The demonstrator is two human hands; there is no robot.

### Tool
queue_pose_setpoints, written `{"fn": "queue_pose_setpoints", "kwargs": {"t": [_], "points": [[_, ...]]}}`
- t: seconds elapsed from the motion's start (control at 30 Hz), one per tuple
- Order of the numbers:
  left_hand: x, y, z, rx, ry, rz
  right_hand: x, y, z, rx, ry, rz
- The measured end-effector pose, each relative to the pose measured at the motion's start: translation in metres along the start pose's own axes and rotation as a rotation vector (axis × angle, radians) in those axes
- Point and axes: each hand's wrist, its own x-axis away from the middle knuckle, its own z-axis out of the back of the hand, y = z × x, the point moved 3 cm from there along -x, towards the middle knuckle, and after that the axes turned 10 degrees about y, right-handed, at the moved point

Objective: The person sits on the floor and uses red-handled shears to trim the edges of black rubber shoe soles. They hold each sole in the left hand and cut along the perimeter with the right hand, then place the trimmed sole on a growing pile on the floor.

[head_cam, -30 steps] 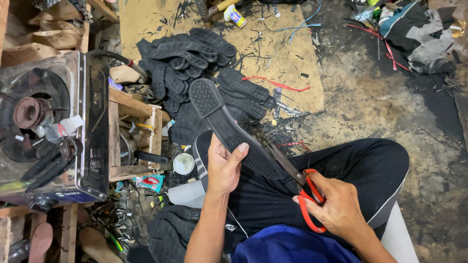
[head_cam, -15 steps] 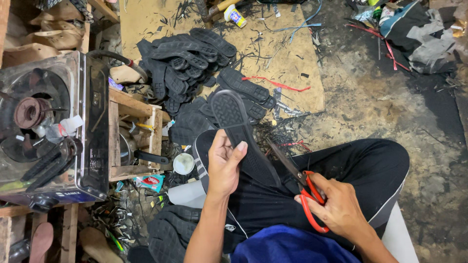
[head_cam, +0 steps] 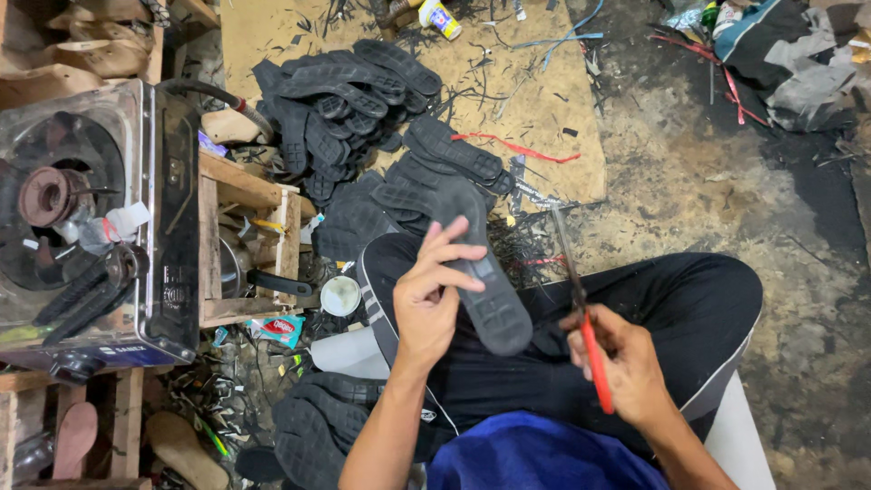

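The left hand (head_cam: pixel 434 304) is raised above the lap with the forearm rising from the lower edge of the view, and its back is turned toward the camera. The right hand (head_cam: pixel 626 367) is held lower and to the right, over the thigh of the black trousers (head_cam: pixel 689 308), with the wrist bent inward.

One black rubber sole (head_cam: pixel 481 272) is held over the lap, its heel end pointed toward the body and its toe end directed at the floor ahead. One pair of scissors (head_cam: pixel 581 318) with red handles is seen, its blades pointed away from the body and apart from the sole. Two loose heaps of black soles are counted: a pile (head_cam: pixel 349 91) on the floor ahead and a smaller stack (head_cam: pixel 318 431) beside the left knee. One gas stove (head_cam: pixel 82 218) is set on a wooden crate (head_cam: pixel 245 245) at the left.

The left fingers (head_cam: pixel 454 249) are wrapped around the sole's edge, closed on it, with the thumb hidden behind. The right fingers (head_cam: pixel 603 331) are curled tightly about the scissors' handles; whether the blades are parted cannot be told.
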Motion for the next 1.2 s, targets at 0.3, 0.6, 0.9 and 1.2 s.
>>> {"fn": "queue_pose_setpoints", "kwargs": {"t": [0.3,0.6,0.9,1.2], "points": [[0.017,-0.005,-0.025,-0.175,0.167,0.042,-0.005,-0.012,-0.037,-0.302,-0.012,0.014],[0.054,-0.078,-0.016,0.599,0.085,0.873,-0.005,-0.011,-0.029,-0.310,0.010,0.007],[0.024,-0.039,-0.031,0.550,0.063,0.616,-0.005,0.003,-0.026,-0.309,0.073,-0.050],[0.031,-0.041,-0.029,0.516,0.055,0.598,-0.005,0.026,-0.018,-0.300,0.105,-0.085]]}}
